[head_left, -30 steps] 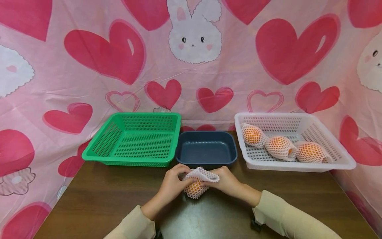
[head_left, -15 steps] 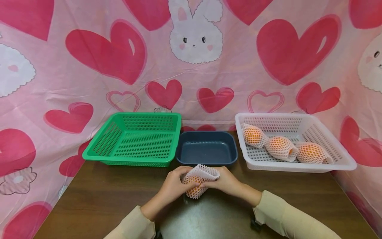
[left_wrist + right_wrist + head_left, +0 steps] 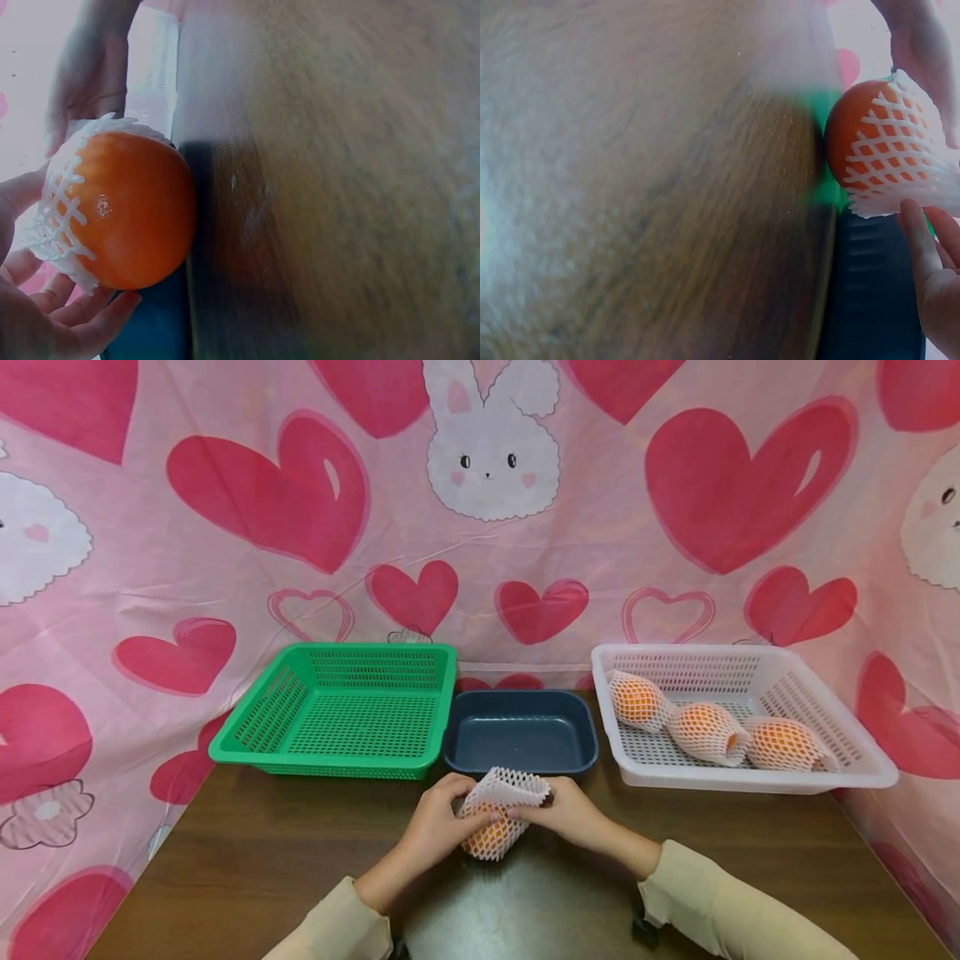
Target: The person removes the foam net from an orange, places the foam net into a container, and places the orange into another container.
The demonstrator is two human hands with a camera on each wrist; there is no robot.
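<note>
Just above the table, in front of the blue tray, an orange (image 3: 142, 210) sits partly inside a white foam net sleeve (image 3: 513, 789). The left wrist view shows its bare, shiny underside below the net's edge. My left hand (image 3: 437, 820) grips the netted fruit from the left, thumb across the front and fingers round the far side. From the right, my right hand (image 3: 572, 814) pinches the loose upper part of the net, its thumb in front. The right wrist view has that thumb and fingers at the net's edge (image 3: 877, 202). Some fingertips are hidden behind the net.
A green basket (image 3: 322, 768) stands at the back left with nothing in it. Beside it is a dark blue tray (image 3: 520, 735). At the back right, a white basket (image 3: 727, 778) holds three netted oranges (image 3: 705, 731). A patterned cloth (image 3: 480, 552) hangs behind.
The net's loose top has risen and now stands higher above the orange. My right thumb has shifted up along the net. My left hand keeps its hold, with its thumb slightly moved.
</note>
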